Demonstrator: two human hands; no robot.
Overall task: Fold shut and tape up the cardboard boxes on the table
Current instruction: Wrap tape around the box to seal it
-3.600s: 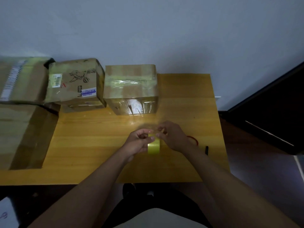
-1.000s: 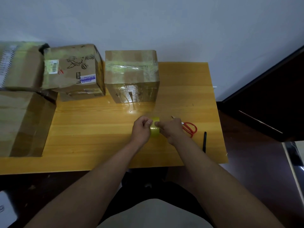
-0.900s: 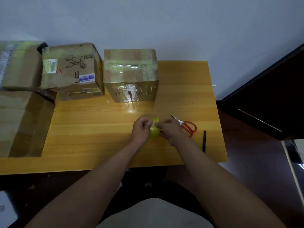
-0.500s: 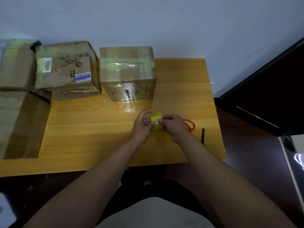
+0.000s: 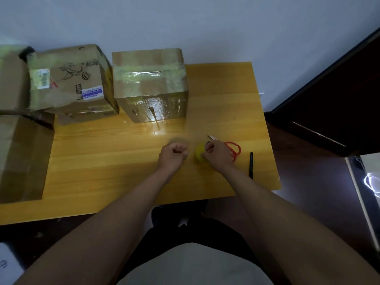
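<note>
Head view, the only one: we noted the taped box [image 5: 150,85] standing closed at the back of the surface [image 5: 107,153], with glossy strips across its top and down its front, so we judged that one done. The printed box [image 5: 70,81] to its left also looked shut, with shiny strips along its edges. Two larger cartons, one at the far left [image 5: 12,77] and one nearer [image 5: 22,157], ran out of frame; we could not tell whether they were sealed. The right hand [image 5: 219,155] gripped the yellow tape roll [image 5: 199,154]; the left hand [image 5: 173,156] was pinched closed just beside it, probably on the tape's free end, though no strip showed. Red scissors [image 5: 233,150] and a black pen [image 5: 251,165] lay at the right. Writing: a cartoon sketch, a white-and-blue label and a pale sticker on the printed box, all unreadable.
</note>
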